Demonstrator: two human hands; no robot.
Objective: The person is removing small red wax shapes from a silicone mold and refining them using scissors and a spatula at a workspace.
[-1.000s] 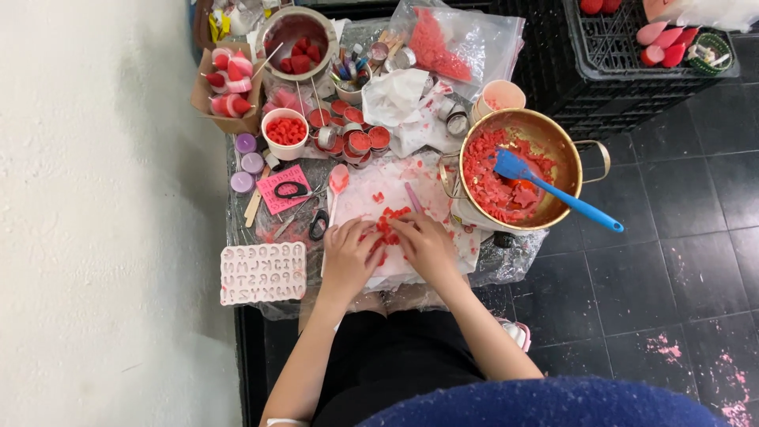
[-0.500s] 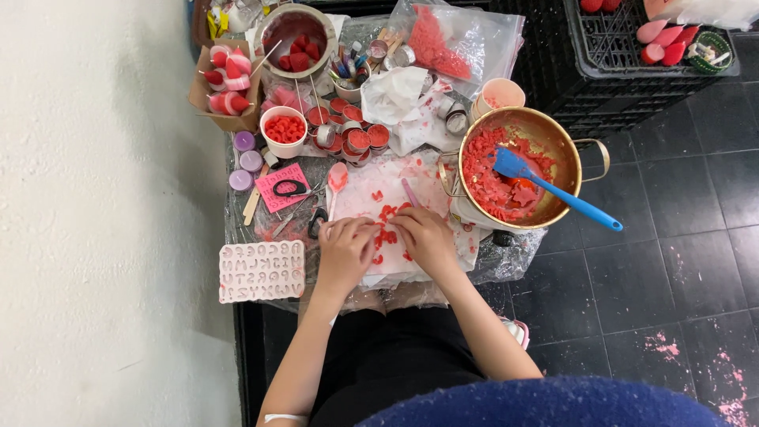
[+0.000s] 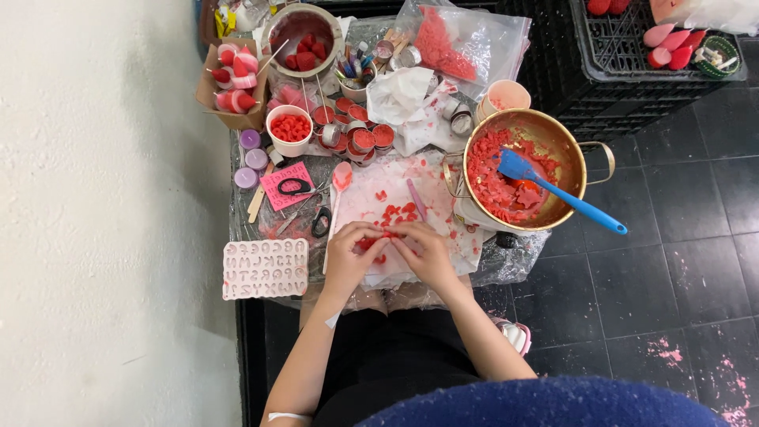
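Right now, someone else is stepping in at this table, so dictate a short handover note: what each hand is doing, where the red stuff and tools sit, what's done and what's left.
Left hand and right hand: fingertips meet over small red wax pieces on the white sheet; grip not clear.
Brass-coloured pot to the right holds red wax chunks and a blue spatula.
Pale pink letter mould lies left of the hands, cavities looking unfilled.
Small round tins behind the sheet already hold red wax.
Left: loose pieces on the sheet.
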